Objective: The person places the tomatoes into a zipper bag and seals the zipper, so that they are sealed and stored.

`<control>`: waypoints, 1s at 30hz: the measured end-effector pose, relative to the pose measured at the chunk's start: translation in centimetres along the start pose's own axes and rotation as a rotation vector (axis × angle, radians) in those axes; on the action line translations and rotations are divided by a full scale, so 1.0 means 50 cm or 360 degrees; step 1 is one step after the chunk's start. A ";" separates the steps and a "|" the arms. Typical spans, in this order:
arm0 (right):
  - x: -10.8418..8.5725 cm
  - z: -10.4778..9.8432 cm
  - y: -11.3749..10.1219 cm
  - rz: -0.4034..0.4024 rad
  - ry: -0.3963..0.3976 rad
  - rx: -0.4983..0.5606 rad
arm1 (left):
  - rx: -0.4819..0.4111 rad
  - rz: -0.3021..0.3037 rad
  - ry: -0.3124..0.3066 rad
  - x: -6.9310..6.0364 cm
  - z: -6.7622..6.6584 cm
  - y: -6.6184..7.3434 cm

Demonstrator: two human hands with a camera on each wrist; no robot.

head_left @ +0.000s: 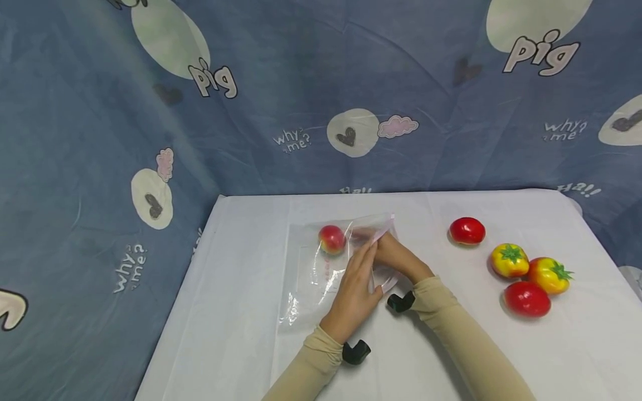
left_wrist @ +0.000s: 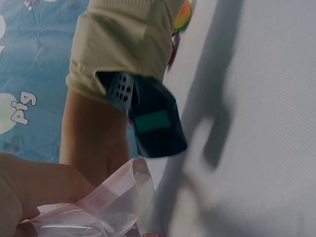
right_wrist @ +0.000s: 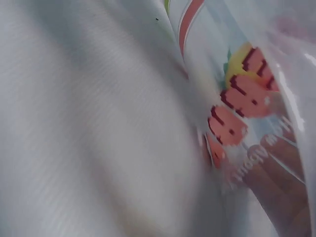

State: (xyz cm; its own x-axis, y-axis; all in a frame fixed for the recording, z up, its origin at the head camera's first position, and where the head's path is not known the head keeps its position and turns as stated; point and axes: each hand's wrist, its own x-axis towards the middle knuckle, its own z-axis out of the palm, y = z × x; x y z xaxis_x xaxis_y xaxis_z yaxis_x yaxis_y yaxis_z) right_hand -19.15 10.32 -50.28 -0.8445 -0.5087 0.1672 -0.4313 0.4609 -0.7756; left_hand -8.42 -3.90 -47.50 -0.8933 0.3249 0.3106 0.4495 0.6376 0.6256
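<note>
A clear plastic zip bag [head_left: 306, 284] lies on the white table with its pink-edged mouth facing right. Inside it is a round red-and-yellow toy fruit [head_left: 332, 239]. My left hand [head_left: 353, 295] grips the edge of the mouth; the left wrist view shows its fingers on the pink strip [left_wrist: 106, 190]. Through that mouth my right hand [head_left: 393, 253] reaches into the bag, its fingertips just right of the fruit. In the right wrist view, its fingers [right_wrist: 279, 173] look extended behind the printed plastic, below a yellow fruit [right_wrist: 238, 64] with green on it.
To the right on the table [head_left: 225, 334] are two red toy fruits, one farther back [head_left: 467, 231] and one nearer [head_left: 526, 299], and two yellow-red ones with green tops, left [head_left: 509, 260] and right [head_left: 549, 275]. A blue printed cloth [head_left: 281, 67] hangs behind. Both wrists carry dark camera mounts [head_left: 356, 352].
</note>
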 end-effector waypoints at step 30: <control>-0.127 -0.128 0.034 0.0086 0.0569 -0.0042 | 0.0005 -0.0083 -0.0038 -0.001 0.000 -0.004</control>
State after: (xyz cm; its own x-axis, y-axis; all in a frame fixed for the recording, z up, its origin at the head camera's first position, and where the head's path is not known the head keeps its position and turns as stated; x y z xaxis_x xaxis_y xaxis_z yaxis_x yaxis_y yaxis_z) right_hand -16.54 18.97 -48.76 -0.9220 -0.1987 0.3323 -0.3869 0.5011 -0.7741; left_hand -8.47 -4.04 -47.64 -0.9151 0.3079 0.2605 0.4025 0.6562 0.6383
